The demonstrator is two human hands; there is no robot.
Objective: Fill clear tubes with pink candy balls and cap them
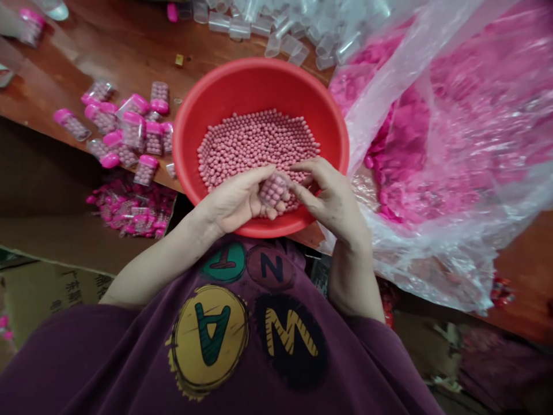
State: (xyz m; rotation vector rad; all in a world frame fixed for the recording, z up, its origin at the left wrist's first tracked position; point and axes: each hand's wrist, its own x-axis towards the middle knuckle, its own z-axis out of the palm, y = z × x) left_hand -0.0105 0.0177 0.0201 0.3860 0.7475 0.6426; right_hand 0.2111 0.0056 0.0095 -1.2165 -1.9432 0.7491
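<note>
Bottle point(275, 190), clear, full of pink beads point(273, 193), long axis diag between hands, over red basin point(259, 72); L hand point(235, 199) cups low end; R hand point(330, 199) pinches top end w/ fingertips point(302, 195).

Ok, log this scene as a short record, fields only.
basin: red plastic basin holding pink balls
left hand: cradling a clear tube of the balls over the basin
right hand: fingers on the same tube
surface: wooden table
beside basin: pink-capped tubes, filled
beyond basin: empty clear tubes
right side: clear plastic bag of pink pieces
</note>
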